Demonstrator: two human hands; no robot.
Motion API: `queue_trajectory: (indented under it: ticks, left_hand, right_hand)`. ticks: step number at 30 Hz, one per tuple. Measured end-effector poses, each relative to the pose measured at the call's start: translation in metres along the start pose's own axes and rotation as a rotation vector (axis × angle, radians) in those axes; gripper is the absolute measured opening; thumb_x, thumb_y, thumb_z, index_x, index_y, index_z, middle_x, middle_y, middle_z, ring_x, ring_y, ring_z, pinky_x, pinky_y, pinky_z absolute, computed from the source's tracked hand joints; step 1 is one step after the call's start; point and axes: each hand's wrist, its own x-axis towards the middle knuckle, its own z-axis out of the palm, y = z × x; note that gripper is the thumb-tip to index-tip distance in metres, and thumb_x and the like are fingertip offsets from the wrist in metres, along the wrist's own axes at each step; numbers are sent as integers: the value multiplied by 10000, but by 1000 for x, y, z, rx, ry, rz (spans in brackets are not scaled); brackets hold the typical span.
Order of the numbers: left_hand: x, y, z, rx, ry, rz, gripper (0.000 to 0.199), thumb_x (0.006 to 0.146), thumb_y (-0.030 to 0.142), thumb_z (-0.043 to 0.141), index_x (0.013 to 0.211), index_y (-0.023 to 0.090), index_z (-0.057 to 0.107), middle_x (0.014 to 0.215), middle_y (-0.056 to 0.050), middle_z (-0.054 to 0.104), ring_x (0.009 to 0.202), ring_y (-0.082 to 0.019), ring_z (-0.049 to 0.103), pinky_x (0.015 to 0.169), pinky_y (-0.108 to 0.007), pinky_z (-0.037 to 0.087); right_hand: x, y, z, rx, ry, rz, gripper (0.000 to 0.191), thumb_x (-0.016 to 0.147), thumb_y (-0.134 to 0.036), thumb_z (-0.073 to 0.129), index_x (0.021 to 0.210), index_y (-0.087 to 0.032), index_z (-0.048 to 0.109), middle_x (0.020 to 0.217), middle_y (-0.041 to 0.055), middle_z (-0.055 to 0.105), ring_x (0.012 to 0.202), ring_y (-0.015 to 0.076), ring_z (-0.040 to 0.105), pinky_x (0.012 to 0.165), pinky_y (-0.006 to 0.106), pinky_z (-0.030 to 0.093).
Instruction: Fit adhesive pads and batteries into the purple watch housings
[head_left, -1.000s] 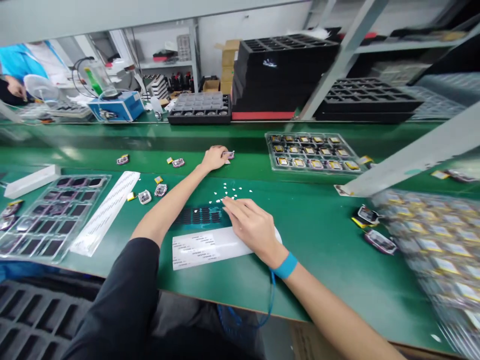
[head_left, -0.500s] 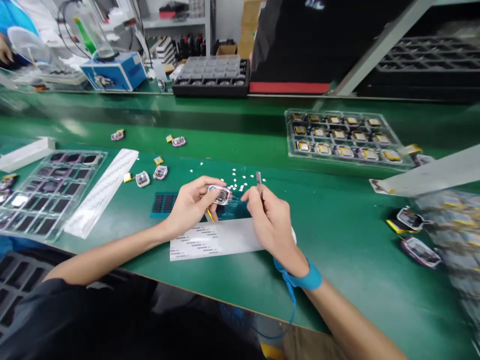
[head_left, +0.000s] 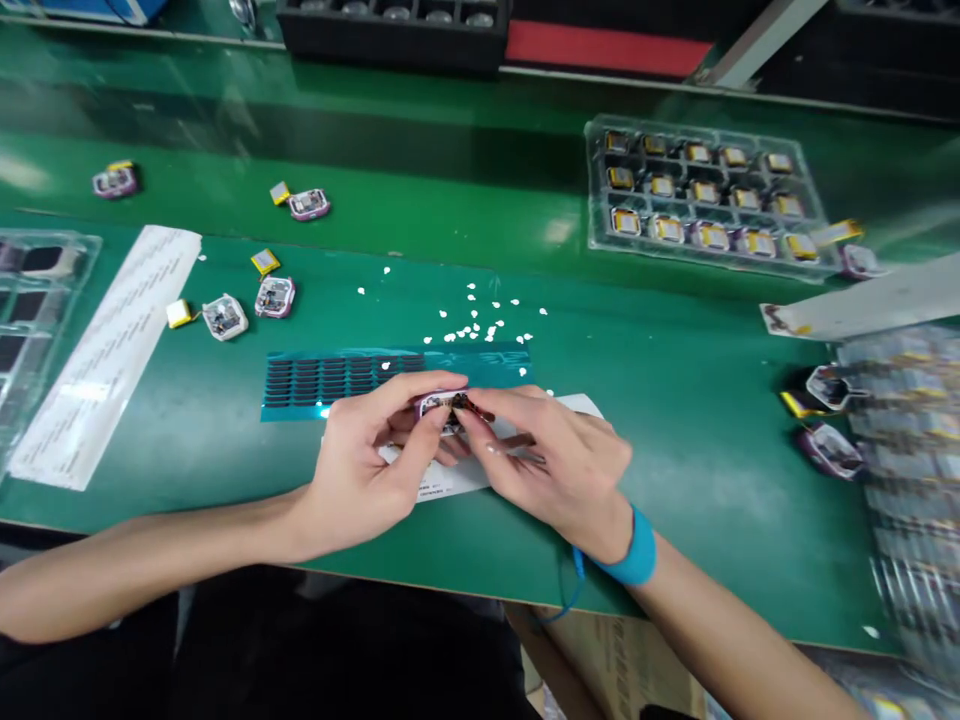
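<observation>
Near the middle of the bench, my left hand (head_left: 371, 470) is closed around a small smartwatch case (head_left: 430, 404), its open side with the circuitry facing up. My right hand (head_left: 559, 460) meets it from the other side, thumb and forefinger pinched at the case's right edge. A slim dark tool, seemingly tweezers (head_left: 517, 440), lies within the right hand's fingers, mostly hidden. Under both hands is a white printed paper strip (head_left: 435, 488). Just beyond them lies a teal sheet (head_left: 289, 410) with rows of black strips, and small white stickers (head_left: 474, 314) are scattered behind it.
Several opened watch cases with yellow batteries (head_left: 225, 316) lie at left, beside a long white strip (head_left: 105, 370) and a clear tray (head_left: 67, 300). A filled tray (head_left: 596, 235) sits at back right. Stacked trays (head_left: 907, 460) and a white post (head_left: 885, 300) stand at right.
My right hand has moved left and down to the watch case, and its fingers now touch it. The tool no longer points up. The view has tilted downward.
</observation>
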Motion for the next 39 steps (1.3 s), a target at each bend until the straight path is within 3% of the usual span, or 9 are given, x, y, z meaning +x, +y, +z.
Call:
queue_trajectory:
  ticks: [7, 15, 22, 26, 28, 33, 39]
  left_hand:
    - [-1, -4, 0, 11, 28, 4, 207, 914, 177, 659, 1099, 191, 750, 1027, -64, 811, 763, -182, 801, 702, -258, 691]
    - [-1, -10, 2, 137, 61, 90, 209, 921, 148, 654, 1105, 184, 748, 947, -40, 825, 741, -171, 807, 666, -184, 662]
    - [-1, -17, 0, 325, 84, 354, 297, 914, 87, 639, 1198, 139, 708, 948, -56, 820, 654, -115, 770, 635, -158, 633]
    - [-2, -18, -2, 444, 97, 472, 339, 919, 94, 643, 1246, 171, 684, 872, -32, 805, 596, -106, 717, 604, -191, 615]
    - [-2, -19, -2, 479, 108, 506, 339, 919, 98, 646, 1244, 187, 682, 855, -21, 799, 577, -101, 702, 594, -194, 606]
    - [-2, -21, -2, 471, 94, 490, 329, 915, 101, 652, 1237, 160, 686, 768, -9, 774, 561, -102, 699, 572, -185, 590]
    - [-2, -18, -2, 389, 78, 409, 312, 925, 109, 643, 1231, 137, 696, 923, -72, 818, 686, -139, 772, 625, -196, 614]
  right_hand:
    - [0, -6, -3, -113, -26, -51, 151, 944, -145, 686, 1082, -206, 691, 884, 4, 805, 683, 126, 747, 571, 230, 574]
    - [-1, -6, -1, -54, -62, 31, 161, 945, -128, 674, 1086, -195, 635, 849, -16, 770, 638, 89, 702, 529, 202, 526]
    - [0, -11, 2, 49, -16, 136, 245, 915, -67, 683, 1121, -199, 665, 927, -5, 788, 700, 92, 727, 563, 188, 564]
    - [-1, -13, 3, 86, 38, 164, 298, 894, -18, 680, 1118, -214, 698, 966, -15, 808, 728, 98, 751, 647, 187, 614]
    - [-1, -14, 4, 102, 61, 180, 301, 882, -13, 686, 1098, -221, 710, 947, -27, 811, 681, 90, 739, 620, 181, 609]
    - [1, -12, 2, 143, 54, 239, 236, 872, -44, 705, 1029, -220, 714, 916, -47, 811, 539, 47, 653, 512, 159, 544]
    - [3, -11, 0, 83, 28, 228, 134, 903, -95, 696, 969, -211, 691, 840, -55, 798, 485, 45, 616, 471, 173, 513]
